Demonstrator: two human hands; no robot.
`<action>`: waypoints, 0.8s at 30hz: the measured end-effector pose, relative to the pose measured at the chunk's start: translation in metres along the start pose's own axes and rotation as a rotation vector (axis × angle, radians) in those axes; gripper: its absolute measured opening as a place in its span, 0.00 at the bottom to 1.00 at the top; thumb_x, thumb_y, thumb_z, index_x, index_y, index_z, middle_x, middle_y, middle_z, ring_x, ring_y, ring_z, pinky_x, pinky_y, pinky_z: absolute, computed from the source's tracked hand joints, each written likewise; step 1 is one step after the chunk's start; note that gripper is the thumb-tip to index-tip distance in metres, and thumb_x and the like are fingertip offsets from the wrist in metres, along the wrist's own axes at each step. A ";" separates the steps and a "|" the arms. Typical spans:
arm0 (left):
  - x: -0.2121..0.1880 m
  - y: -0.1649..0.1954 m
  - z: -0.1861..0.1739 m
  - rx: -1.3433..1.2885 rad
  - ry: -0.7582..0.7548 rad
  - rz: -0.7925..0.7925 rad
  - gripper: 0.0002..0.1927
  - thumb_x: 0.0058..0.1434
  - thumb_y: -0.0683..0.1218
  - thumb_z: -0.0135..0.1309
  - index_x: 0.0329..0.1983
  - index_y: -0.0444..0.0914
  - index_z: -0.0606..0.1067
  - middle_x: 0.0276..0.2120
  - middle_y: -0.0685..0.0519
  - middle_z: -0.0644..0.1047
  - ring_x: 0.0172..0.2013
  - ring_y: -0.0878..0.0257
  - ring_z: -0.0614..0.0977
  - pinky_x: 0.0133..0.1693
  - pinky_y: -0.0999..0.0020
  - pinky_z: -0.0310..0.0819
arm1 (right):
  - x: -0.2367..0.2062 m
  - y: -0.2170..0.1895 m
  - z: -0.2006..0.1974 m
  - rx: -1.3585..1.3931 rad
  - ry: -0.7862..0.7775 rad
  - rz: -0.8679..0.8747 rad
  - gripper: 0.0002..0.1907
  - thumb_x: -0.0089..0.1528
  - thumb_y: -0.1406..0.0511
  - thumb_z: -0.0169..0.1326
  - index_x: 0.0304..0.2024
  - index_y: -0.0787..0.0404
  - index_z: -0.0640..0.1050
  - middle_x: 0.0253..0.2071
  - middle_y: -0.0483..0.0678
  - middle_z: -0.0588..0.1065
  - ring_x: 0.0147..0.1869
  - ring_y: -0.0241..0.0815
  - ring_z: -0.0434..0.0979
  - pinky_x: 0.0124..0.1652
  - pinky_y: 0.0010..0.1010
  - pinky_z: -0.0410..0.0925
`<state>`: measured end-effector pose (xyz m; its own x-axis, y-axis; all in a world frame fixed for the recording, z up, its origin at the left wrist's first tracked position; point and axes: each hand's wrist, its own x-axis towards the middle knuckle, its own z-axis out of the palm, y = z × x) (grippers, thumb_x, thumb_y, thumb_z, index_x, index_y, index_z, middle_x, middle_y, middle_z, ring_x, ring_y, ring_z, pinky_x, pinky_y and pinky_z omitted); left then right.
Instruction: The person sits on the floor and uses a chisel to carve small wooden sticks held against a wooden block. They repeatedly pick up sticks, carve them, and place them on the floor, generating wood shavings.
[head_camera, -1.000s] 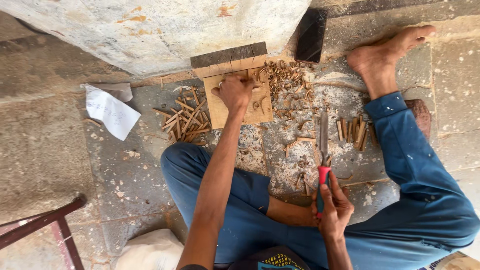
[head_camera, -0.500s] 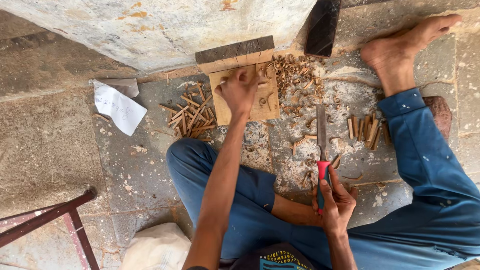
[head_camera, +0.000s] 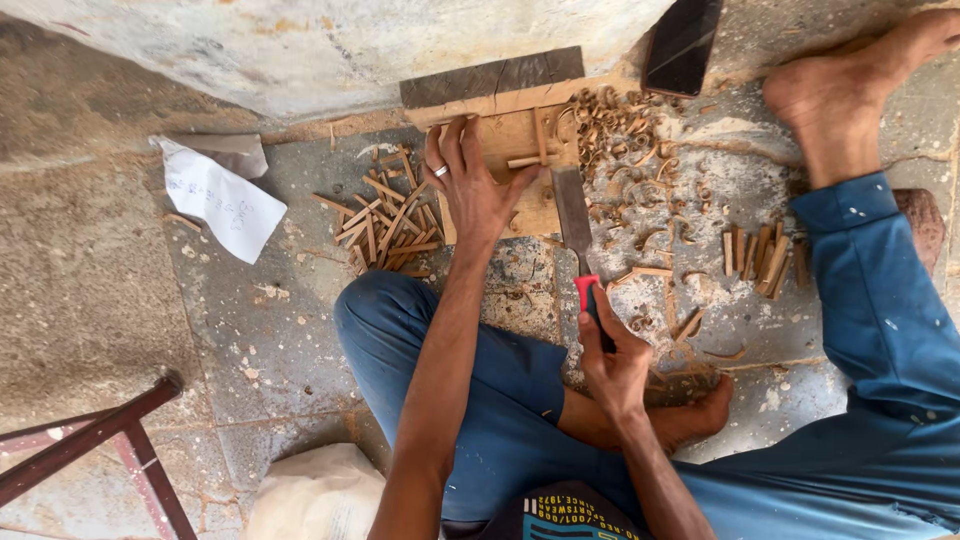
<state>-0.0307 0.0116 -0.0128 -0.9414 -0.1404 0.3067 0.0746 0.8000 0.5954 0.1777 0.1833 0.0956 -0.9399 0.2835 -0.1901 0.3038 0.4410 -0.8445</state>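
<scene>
I sit on a stone floor in blue trousers. My left hand (head_camera: 472, 185), with a ring on one finger, presses a small wooden stick (head_camera: 528, 160) onto a wooden block (head_camera: 520, 135) set against the wall. My right hand (head_camera: 612, 355) grips the red and black handle of a wide flat chisel (head_camera: 573, 215). Its blade reaches onto the block's right edge, beside the stick.
A pile of cut sticks (head_camera: 382, 225) lies left of the block; a row of short sticks (head_camera: 762, 255) lies at right. Wood shavings (head_camera: 630, 130) litter the floor. Also here are a paper sheet (head_camera: 215, 197), a dark phone-like slab (head_camera: 682, 42), a stool leg (head_camera: 90, 440) and a white sack (head_camera: 318, 492).
My right hand has carried the chisel forward and left, so its blade now reaches the block. My left hand stays on the block, holding the stick.
</scene>
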 end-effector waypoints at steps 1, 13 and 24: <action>-0.001 0.000 0.000 0.004 0.005 -0.011 0.61 0.39 0.68 0.77 0.69 0.37 0.62 0.67 0.46 0.60 0.70 0.43 0.54 0.69 0.33 0.41 | 0.003 -0.004 0.003 -0.057 -0.001 -0.015 0.23 0.66 0.66 0.56 0.64 0.66 0.73 0.21 0.43 0.78 0.18 0.25 0.68 0.16 0.23 0.59; -0.010 -0.009 0.013 0.027 0.000 -0.062 0.59 0.48 0.76 0.64 0.73 0.41 0.57 0.67 0.44 0.61 0.72 0.43 0.53 0.68 0.28 0.41 | 0.015 -0.009 0.017 -0.202 -0.069 -0.096 0.21 0.66 0.70 0.55 0.61 0.73 0.74 0.18 0.50 0.76 0.16 0.29 0.68 0.15 0.26 0.57; -0.014 -0.004 0.006 0.018 0.000 -0.069 0.59 0.51 0.78 0.59 0.74 0.39 0.56 0.67 0.44 0.60 0.73 0.43 0.51 0.69 0.28 0.39 | 0.038 -0.010 0.038 -0.326 -0.046 -0.155 0.19 0.66 0.71 0.55 0.59 0.74 0.76 0.14 0.49 0.74 0.12 0.31 0.67 0.12 0.28 0.58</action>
<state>-0.0197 0.0143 -0.0241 -0.9441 -0.1954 0.2655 0.0039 0.7987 0.6018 0.1329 0.1573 0.0774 -0.9824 0.1568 -0.1012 0.1841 0.7265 -0.6621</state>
